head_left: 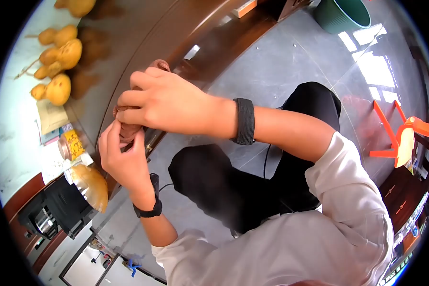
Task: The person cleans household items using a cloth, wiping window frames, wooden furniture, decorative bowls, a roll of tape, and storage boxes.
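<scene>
Both hands meet over the brown table's edge around a reddish-brown, clay-like object (128, 132), mostly covered by the fingers, so its kind cannot be made out. My right hand (159, 102) lies over its top with the fingers curled round it, and a rounded end shows beyond the knuckles. My left hand (124, 155) grips the lower end between thumb and fingers. The two hands touch at the fingertips. Each wrist wears a black band.
Several yellow gourds (59, 89) stand along the brown table (128, 35). Near them are a yellow-labelled jar (72, 145), an amber-coloured object (89, 187) and a black machine (52, 209). A green bin (341, 16) and an orange stool (403, 143) stand on the grey tiled floor.
</scene>
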Demonstrator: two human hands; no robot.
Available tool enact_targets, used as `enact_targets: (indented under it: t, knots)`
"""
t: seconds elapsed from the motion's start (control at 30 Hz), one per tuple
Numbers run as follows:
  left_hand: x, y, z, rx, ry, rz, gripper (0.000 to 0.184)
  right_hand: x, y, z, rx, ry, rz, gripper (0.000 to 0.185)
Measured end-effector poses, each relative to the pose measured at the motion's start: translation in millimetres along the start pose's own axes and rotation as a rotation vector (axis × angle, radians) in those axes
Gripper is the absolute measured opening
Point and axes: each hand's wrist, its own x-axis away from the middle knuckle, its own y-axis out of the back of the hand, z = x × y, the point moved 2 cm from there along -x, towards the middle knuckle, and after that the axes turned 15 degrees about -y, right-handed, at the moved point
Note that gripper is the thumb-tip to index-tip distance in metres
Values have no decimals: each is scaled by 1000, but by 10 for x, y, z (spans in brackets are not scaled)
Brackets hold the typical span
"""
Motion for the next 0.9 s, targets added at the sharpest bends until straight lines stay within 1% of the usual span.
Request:
enact_targets:
  t: [0.07, 0.17, 0.2, 0.3, 0.37, 0.43, 0.5, 0.53, 0.57, 0.67, 0.7, 0.77, 0.83, 0.9]
  knots:
    - [-80, -134, -173, -38, -34, 2, 39, 46, 116, -180, -6, 17, -68, 25]
    - [-199, -320, -451, -142, -271, -63, 38, 186, 290, -375, -18, -26, -146, 27]
    - [-220, -383, -540, -132, -263, -62, 38, 237, 378, -440, -39, -61, -146, 27]
    - [-267, -532, -778, -154, -330, -17, 40, 403, 655, -632, -92, -143, -108, 26]
    - [-269, -754, -896, -63, -373, 89, 44, 580, 779, -867, -80, -198, -34, 25]
    - [-233, -1089, -967, 100, -313, 207, 41, 758, 838, -1130, 15, -323, 103, 26]
    - [-180, -1505, -931, 227, -227, 273, 37, 834, 861, -1345, 162, -379, 286, 23]
    - [-197, -1680, -935, 329, -97, 328, 37, 842, 841, -1455, 223, -375, 333, 17]
    - [-222, -1860, -958, 427, 31, 377, 36, 853, 830, -1562, 302, -410, 374, 16]
    - [-331, -2433, -934, 613, 21, 494, 33, 946, 873, -2043, 364, -515, 583, 25]
    - [-412, -2563, -1002, 722, 62, 522, 35, 983, 918, -2160, 432, -572, 611, 26]
    - [-586, -2856, -1052, 911, 131, 442, 39, 1131, 1055, -2339, 466, -678, 507, 20]
    - [-815, -3053, -1090, 1051, 240, 407, 42, 1239, 1153, -2454, 421, -771, 588, 18]
    - [-993, -3248, -1085, 1036, 359, 426, 44, 1294, 1227, -2472, 390, -841, 663, 20]
